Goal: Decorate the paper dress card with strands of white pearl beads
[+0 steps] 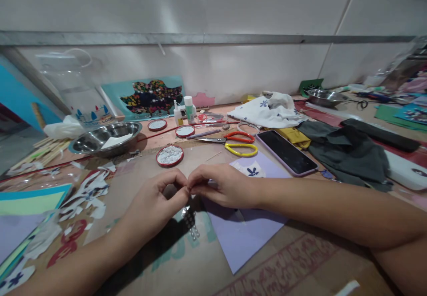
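My left hand point(163, 196) and my right hand point(222, 184) meet fingertip to fingertip over the middle of the table. Both are pinched closed; whatever lies between the fingertips is too small to make out. Just below them is a small strip of silvery beads or stick-on gems point(191, 225). Under my right hand and forearm lies a sheet of purple paper point(242, 242), partly covered, with a piece of white fabric bearing a dark blue flower point(251, 170) on it. A red-rimmed lid of silvery white beads point(170, 156) sits just beyond my left hand.
Scissors with red and yellow handles point(240, 143) and a phone point(287, 152) lie beyond my right hand. A metal bowl point(106, 138) and a water bottle point(80, 91) stand at the left. Glue bottles point(188, 109), fabric scraps point(88, 193) and dark cloth point(343, 151) lie around.
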Demonstrator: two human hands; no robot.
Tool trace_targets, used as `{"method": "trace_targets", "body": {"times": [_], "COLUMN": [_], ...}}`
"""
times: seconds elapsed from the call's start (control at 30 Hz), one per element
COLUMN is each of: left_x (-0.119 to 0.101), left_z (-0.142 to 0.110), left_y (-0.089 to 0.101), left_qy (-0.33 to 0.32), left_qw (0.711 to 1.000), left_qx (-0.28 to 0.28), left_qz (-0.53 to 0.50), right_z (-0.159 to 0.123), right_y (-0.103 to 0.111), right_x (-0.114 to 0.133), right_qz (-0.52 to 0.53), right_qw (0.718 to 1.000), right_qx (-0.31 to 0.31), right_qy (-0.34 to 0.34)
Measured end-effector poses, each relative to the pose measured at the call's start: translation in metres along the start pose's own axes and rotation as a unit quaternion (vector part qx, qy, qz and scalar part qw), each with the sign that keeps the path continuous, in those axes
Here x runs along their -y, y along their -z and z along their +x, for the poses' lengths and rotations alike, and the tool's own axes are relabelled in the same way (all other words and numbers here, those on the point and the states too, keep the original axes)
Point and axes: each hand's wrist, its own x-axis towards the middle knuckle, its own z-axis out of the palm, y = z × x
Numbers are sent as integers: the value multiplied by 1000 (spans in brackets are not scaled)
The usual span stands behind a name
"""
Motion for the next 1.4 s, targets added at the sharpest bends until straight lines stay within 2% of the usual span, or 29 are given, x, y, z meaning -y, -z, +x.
{"method": "trace_targets", "body": {"times": [0.2,0.3,0.47,0.97,1.4], "left_x": [0,1,2,3,3], "left_z": [0,0,-2,-5,-5], "left_y": [0,-1,0,-1,-1], "left_qy": [22,10,0,-27,-34], "left_qw": [1000,1000,999,998,999], "left_qx": [6,3,0,-34,-39], "left_qz": [-11,8,37,45,14], "right_z": [1,2,2,2,2], "right_y": [0,0,0,-2,-4], "right_x": [1,1,2,2,1], "right_qz": [-17,-27,-11,32,61], "right_qw": [1000,1000,999,998,996], "right_qx": [-1,3,22,-36,-33], "right_qy": [-1,3,-30,-36,-60]}}
